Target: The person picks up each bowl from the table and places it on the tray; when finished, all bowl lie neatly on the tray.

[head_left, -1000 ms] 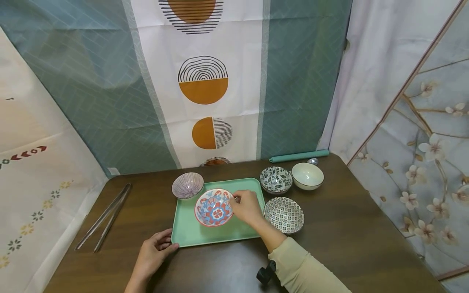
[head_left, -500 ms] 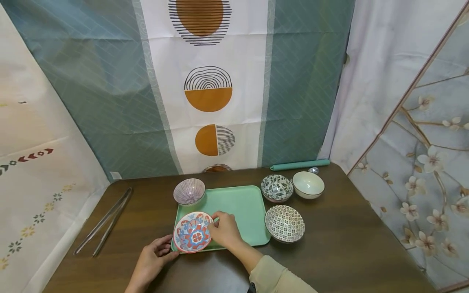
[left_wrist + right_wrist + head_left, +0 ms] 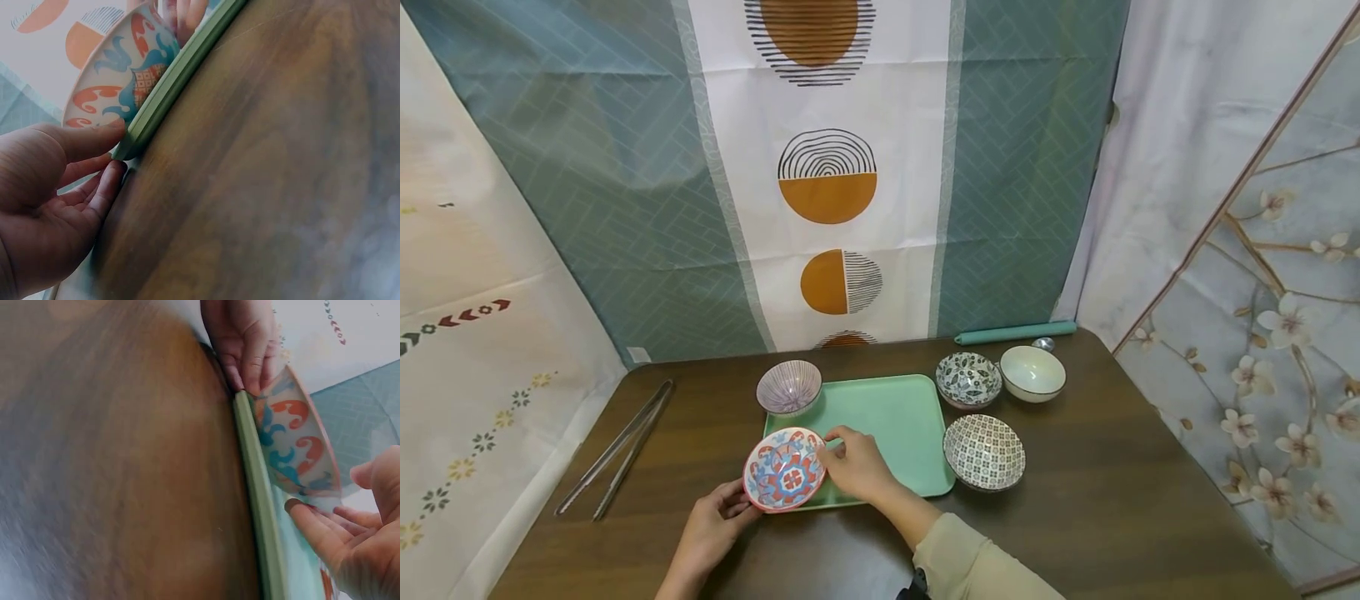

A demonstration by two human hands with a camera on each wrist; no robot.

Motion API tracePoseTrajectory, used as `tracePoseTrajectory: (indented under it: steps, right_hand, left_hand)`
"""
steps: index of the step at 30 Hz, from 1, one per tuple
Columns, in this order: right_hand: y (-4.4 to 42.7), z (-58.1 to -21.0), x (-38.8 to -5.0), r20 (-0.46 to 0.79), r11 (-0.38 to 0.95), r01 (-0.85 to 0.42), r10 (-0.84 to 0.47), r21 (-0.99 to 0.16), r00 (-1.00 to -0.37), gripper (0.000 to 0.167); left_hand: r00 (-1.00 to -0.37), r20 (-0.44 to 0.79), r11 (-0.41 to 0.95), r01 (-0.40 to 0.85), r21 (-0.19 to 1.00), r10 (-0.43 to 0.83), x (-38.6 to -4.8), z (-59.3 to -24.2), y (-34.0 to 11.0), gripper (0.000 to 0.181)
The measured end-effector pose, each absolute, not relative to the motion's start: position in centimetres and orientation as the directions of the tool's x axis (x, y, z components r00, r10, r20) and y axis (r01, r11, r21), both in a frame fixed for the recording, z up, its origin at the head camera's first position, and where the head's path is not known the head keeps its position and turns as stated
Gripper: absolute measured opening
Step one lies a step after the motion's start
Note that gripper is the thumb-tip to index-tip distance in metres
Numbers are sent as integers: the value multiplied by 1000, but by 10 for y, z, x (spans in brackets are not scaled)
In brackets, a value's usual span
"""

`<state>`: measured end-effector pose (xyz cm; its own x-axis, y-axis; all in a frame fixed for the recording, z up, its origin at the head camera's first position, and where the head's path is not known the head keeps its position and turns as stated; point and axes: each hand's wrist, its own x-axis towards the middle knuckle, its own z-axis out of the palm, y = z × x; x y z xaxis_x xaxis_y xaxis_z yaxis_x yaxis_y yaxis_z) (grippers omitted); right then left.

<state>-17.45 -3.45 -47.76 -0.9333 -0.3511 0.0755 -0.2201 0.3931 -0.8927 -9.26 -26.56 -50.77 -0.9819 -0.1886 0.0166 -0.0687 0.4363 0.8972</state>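
Note:
A bowl with a red and blue pattern (image 3: 785, 469) sits upright at the near left corner of the green tray (image 3: 891, 417). My left hand (image 3: 715, 525) pinches that tray corner, thumb above and fingers below, as the left wrist view shows. Just right of the bowl is my right hand (image 3: 859, 467). In the right wrist view its thumb stands off the bowl's rim, while its spread fingers (image 3: 312, 528) are close beside the bowl's underside. A purple striped bowl (image 3: 789, 387) occupies the tray's back left corner.
Right of the tray stand a checkered bowl (image 3: 984, 452), a black leaf-patterned bowl (image 3: 967, 379) and a white bowl (image 3: 1032, 372). Behind them lie a teal rod (image 3: 1015, 332) and a small metal spoon (image 3: 1042, 343). Metal tongs (image 3: 617, 450) lie on the wooden table (image 3: 1097, 500) at left.
The red and blue bowl has come from mid-tray toward me and left to the near left corner, brought by my right hand. My right fingers now look loosened from it. My left hand keeps its place.

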Motion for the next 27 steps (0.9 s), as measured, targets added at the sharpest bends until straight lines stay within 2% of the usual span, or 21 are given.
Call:
tracePoseTrajectory:
  steps: [5,11,27]
  right_hand:
    - [-20,-470,-178,89,404,-238,-352,-883,-932,32]
    - [-1,-458,-185,134,363,-272,-361,-892,-923,32]
    - [46,-432,-204,210,377,-315,-294,-871,-932,31]
  left_hand:
    - [-983,37,454,-49,890,-179,-93,-508,-265,45]
    - [-985,2,486,-85,870,-175,-93,-507,-267,42]
    - [-983,-13,502,-105,858,-183,-95,-507,-267,41]
